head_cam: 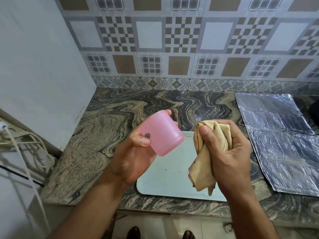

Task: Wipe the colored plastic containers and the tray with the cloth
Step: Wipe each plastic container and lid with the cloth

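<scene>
My left hand (133, 152) grips a pink plastic container (160, 133), tilted in the air above the counter, with a small dark spot on its side by my thumb. A bunched beige cloth (207, 152) is held in my right hand (229, 152), a short gap to the right of the container and not touching it. Below both hands a pale tray (165, 180) lies flat on the counter, with a few brown specks on its surface. Part of the tray is hidden behind my hands and the cloth.
The marbled stone counter (107, 121) runs back to a tiled wall. Sheets of silver foil (276, 135) cover the counter at the right. A white wall and cables (22, 140) stand at the left. The counter's front edge lies just below the tray.
</scene>
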Demonstrator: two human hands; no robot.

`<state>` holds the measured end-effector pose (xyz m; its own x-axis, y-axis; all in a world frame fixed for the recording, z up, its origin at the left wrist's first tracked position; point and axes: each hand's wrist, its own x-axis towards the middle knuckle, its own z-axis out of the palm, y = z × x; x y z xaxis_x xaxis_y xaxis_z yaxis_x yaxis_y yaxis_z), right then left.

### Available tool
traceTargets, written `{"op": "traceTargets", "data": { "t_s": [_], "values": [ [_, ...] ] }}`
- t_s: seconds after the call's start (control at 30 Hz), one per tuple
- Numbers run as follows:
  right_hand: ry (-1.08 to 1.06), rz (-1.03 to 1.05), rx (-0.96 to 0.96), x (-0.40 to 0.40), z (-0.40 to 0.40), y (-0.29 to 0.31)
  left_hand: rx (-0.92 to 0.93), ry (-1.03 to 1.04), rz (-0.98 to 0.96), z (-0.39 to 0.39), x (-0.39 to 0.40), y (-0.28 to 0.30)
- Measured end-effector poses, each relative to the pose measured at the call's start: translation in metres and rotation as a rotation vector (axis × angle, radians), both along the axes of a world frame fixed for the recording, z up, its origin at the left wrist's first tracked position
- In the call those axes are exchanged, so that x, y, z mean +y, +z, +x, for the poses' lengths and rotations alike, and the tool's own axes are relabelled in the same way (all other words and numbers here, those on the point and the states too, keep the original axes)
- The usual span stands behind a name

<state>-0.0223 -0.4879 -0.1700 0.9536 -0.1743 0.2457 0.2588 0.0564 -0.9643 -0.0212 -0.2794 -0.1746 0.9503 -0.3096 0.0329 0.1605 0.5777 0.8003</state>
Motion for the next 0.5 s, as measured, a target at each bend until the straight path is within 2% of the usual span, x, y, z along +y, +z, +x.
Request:
{"op": "traceTargets", "data": {
  "t_s": [0.1,0.2,0.3,0.4,0.5],
  "values": [
    [-0.002,-0.028,-0.01,-0.002,-0.001,0.0,0.014,0.177,0.189,0.013,0.014,-0.01],
    [-0.042,-0.021,0.023,-0.006,-0.001,-0.002,-0.121,0.386,0.562,0.031,0.033,-0.022],
    [-0.059,-0.03,0.031,-0.009,-0.001,-0.008,-0.203,0.493,0.934,0.052,0.056,-0.043],
    [-0.048,-0.017,0.052,-0.006,-0.004,-0.011,-0.103,0.525,1.281,0.076,0.079,-0.073],
    [-0.042,-0.03,0.048,-0.004,-0.005,-0.015,0.012,0.495,1.486,0.098,0.097,-0.112]
  ]
}}
